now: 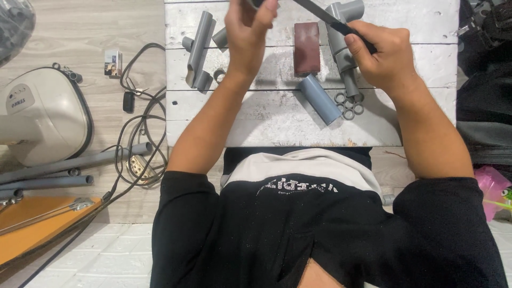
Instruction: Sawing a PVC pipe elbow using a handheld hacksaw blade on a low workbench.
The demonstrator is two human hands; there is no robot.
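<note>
My right hand (381,56) grips the black handle of a long dark tool (320,15), a file or blade, which runs up-left toward the top edge. My left hand (248,34) is closed on a small grey piece at the top edge; most of it is cut off from view. Both hands hover over a white plank table (277,125). Beneath them lie a short grey pipe piece (320,98), a brown sanding block (307,47), several grey pipe rings (349,105) and a grey pipe fitting assembly (341,42).
More grey pipe pieces (198,50) lie at the table's left. On the floor to the left are a beige machine (40,114), long grey pipes (69,165), tangled black cables (138,133) and an orange board (32,226). Dark bags (482,80) stand at the right.
</note>
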